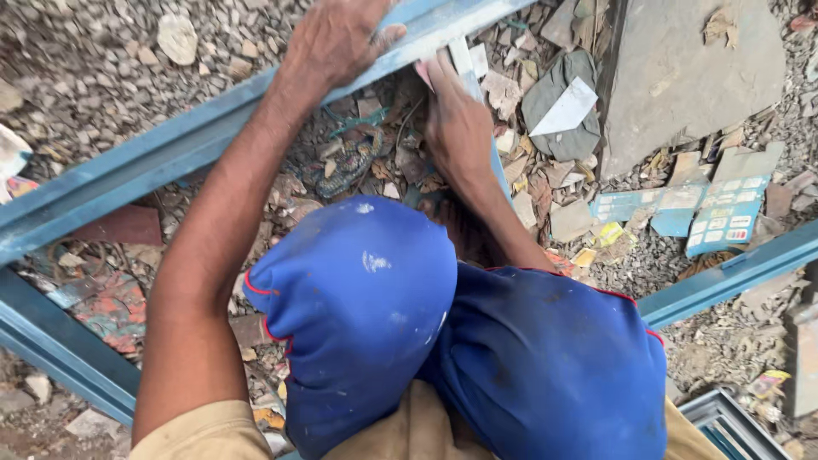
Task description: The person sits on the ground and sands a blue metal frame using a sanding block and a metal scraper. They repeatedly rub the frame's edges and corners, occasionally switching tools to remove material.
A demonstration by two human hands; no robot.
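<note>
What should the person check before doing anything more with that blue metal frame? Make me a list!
1. Left hand pressing flat on top of the blue bar: ok.
2. Right hand at the crosspiece under the bar: ok.
3. What the right fingertips touch: cannot tell, hidden.
4. Ground even under the frame: not ok, loose stones and scraps.
5. Knees away from the bars: ok.
</note>
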